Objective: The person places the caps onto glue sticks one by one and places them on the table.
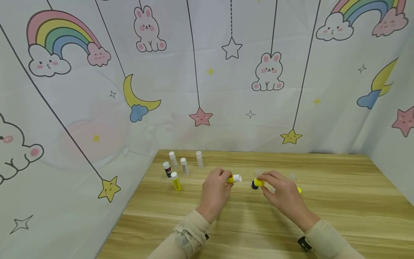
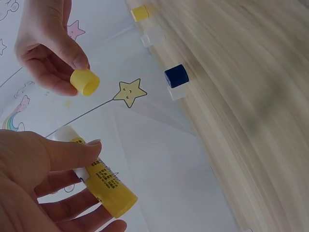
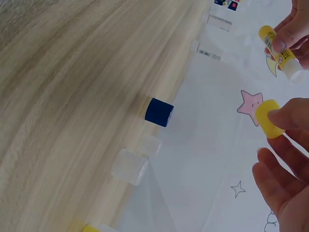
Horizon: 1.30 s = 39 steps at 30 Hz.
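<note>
Two hands and six tubes above and on a wood-grained table (image 1: 343, 212). Left hand (image 1: 215, 196): the grip is closed about one yellow tube (image 2: 112, 191), thumb on one side and fingers on the other; the tube is raised off the table, tilted, its white end bare and directed toward the other hand. Right hand (image 1: 286, 196): thumb and fingers pinch one yellow cap (image 3: 265, 116), the grip parted only by the cap's width; the cap is held above the table, apart from the tube.

Five further tubes stand upright at the far left of the table: one yellow tube with a white top (image 1: 176, 182), one black-labelled tube (image 1: 167, 170), and three whitish tubes (image 1: 184, 167), all white-topped. Whether anything fills them cannot be told.

Loose caps lie to the right: one navy cap (image 3: 159, 112), one second yellow cap (image 2: 140, 13), and at least two translucent caps (image 3: 129, 167), one of these just beside the navy; a further pale edge by the second yellow cap is too cut off to identify. Their interiors cannot be made out. Behind the table hangs a white curtain (image 1: 233, 93) printed with two rainbows.
</note>
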Each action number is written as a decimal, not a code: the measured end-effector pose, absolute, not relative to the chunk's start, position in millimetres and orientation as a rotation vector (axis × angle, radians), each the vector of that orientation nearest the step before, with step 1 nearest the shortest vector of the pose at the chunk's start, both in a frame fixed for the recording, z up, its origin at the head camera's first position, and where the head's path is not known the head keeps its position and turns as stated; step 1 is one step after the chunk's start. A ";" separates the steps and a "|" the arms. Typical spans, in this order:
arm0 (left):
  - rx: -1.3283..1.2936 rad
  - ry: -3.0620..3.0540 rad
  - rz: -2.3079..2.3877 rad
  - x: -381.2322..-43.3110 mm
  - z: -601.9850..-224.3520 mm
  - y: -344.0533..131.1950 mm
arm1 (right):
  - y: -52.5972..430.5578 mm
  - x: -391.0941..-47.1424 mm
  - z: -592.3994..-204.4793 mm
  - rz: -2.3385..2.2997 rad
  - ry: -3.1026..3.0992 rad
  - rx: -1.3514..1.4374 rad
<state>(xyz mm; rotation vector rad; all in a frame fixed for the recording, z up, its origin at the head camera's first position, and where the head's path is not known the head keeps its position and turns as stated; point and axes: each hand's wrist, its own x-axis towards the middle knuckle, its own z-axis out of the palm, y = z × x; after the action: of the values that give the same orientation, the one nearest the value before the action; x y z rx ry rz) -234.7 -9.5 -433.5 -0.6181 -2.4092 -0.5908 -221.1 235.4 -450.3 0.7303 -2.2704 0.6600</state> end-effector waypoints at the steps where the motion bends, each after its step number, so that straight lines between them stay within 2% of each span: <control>1: -0.621 -2.403 -0.581 -234.0 -433.2 -9.1 | 234.6 -220.8 -449.2 0.657 -2.266 0.742; 39: -0.702 -2.358 -0.416 -225.6 -431.3 8.2 | 226.7 -222.7 -439.1 0.659 -2.163 0.841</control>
<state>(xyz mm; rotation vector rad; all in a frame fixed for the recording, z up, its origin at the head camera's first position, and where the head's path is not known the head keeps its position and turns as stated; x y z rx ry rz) -225.6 8.2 -431.3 -0.7015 -2.3581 -0.4159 -222.7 226.7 -439.1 0.8414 -2.1631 0.6589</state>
